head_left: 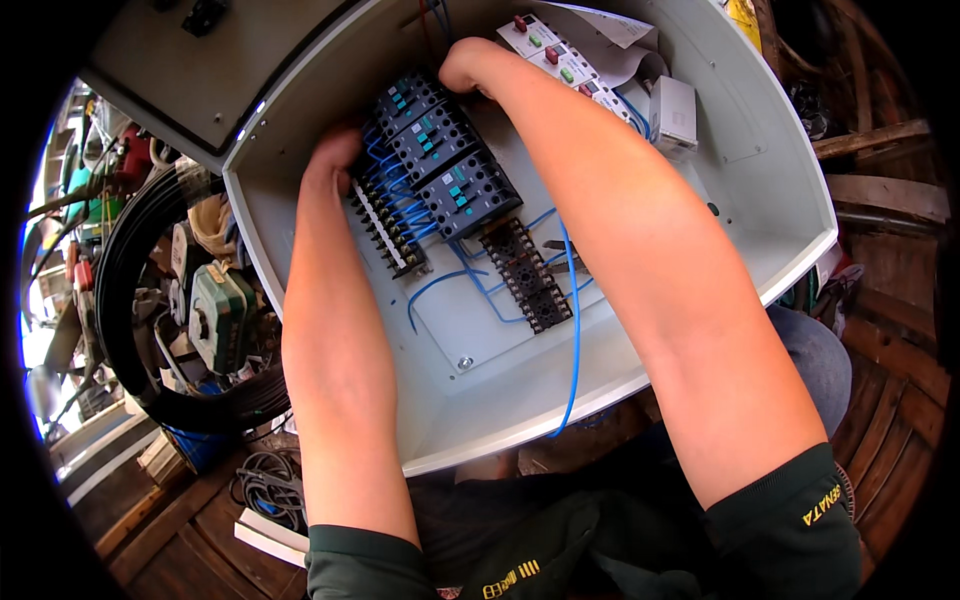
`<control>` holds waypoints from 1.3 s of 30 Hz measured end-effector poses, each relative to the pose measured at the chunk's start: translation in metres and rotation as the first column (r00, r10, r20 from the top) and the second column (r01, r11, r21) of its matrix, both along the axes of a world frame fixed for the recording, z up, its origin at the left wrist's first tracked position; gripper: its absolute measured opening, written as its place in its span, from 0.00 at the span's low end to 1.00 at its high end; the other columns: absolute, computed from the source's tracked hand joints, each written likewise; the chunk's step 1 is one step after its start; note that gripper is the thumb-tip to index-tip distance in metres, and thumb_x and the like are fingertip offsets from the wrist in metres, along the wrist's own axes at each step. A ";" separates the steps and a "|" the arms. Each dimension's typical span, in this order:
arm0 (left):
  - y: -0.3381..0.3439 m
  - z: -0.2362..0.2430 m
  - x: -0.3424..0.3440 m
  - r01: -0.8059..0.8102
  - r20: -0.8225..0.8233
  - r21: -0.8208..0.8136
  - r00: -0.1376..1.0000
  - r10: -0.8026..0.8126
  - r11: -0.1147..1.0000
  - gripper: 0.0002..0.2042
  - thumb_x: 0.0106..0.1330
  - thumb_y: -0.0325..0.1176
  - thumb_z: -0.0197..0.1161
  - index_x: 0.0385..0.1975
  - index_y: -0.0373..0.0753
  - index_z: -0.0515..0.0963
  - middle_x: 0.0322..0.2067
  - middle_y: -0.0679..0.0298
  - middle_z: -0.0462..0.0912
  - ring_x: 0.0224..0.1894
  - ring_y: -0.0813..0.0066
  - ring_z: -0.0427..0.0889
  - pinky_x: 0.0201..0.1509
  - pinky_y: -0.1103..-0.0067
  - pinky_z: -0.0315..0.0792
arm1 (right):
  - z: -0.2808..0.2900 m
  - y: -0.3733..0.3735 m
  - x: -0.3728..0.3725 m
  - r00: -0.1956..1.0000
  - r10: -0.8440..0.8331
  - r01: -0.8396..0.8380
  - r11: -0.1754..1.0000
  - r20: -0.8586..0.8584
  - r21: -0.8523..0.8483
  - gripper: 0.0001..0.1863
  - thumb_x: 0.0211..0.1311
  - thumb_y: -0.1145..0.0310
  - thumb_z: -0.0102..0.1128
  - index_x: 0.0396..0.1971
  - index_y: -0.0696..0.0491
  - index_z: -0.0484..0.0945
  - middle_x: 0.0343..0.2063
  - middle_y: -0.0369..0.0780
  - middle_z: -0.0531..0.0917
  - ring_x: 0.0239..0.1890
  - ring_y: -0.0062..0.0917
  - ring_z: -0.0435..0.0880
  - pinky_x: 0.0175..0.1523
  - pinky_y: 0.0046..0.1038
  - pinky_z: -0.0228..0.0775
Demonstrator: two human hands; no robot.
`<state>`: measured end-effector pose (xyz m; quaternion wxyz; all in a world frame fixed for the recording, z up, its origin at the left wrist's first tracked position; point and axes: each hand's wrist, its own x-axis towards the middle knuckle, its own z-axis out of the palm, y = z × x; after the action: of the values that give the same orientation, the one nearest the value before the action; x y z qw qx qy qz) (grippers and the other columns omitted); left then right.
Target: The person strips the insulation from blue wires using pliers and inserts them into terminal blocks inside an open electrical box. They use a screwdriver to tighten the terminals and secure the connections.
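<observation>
Both my arms reach into a light grey metal enclosure (440, 445). My left hand (338, 155) is at its left wall, beside the upper end of a terminal strip (378, 225); its fingers are hidden. Past the upper end of a row of black contactors (468, 190) lies my right hand (468, 66), bent so that its fingers do not show. Short blue wires (400, 195) link the strip and the contactors. Below the contactors sits a row of dark relay sockets (525, 275) with loose blue wires around it. One long blue wire (574, 340) hangs over the near rim.
Motor breakers (560, 62) with red and green buttons line the back right, near a white box (673, 112). The enclosure's door (190, 70) stands swung out at the upper left. Outside, a black cable coil (115, 300) and a green case (222, 315) lie left.
</observation>
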<state>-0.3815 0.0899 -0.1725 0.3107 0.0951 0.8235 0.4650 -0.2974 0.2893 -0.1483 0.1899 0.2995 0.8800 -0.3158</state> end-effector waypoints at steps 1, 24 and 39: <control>-0.002 -0.003 -0.001 0.005 -0.011 0.013 1.000 -0.004 1.000 0.16 0.74 0.34 0.52 0.55 0.36 0.77 0.48 0.56 0.83 0.46 0.69 0.82 0.48 0.73 0.78 | 0.000 0.000 0.001 0.995 -0.088 0.083 0.989 -0.035 -0.123 0.16 0.57 0.71 0.55 0.44 0.56 0.85 0.45 0.49 0.85 0.49 0.39 0.84 0.48 0.37 0.77; -0.011 -0.043 -0.037 0.101 -0.101 -0.115 0.988 -0.113 0.988 0.20 0.70 0.28 0.50 0.61 0.39 0.75 0.58 0.53 0.79 0.59 0.60 0.75 0.62 0.68 0.68 | 0.002 0.002 -0.009 0.965 -0.099 0.122 0.989 -0.243 0.085 0.21 0.56 0.62 0.56 0.48 0.51 0.85 0.50 0.47 0.84 0.54 0.41 0.84 0.58 0.35 0.75; -0.023 -0.050 -0.045 0.155 -0.237 -0.145 0.953 -0.187 0.977 0.17 0.68 0.29 0.54 0.54 0.37 0.80 0.48 0.53 0.84 0.45 0.65 0.82 0.47 0.69 0.76 | 0.000 0.013 -0.027 0.975 0.213 -0.205 0.972 -0.064 0.111 0.12 0.56 0.68 0.58 0.35 0.55 0.86 0.33 0.47 0.87 0.34 0.35 0.87 0.42 0.37 0.78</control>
<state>-0.4265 0.0672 -0.2228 0.2493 0.2042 0.8720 0.3684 -0.3239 0.3028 -0.1486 0.1730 0.2024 0.9284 -0.2592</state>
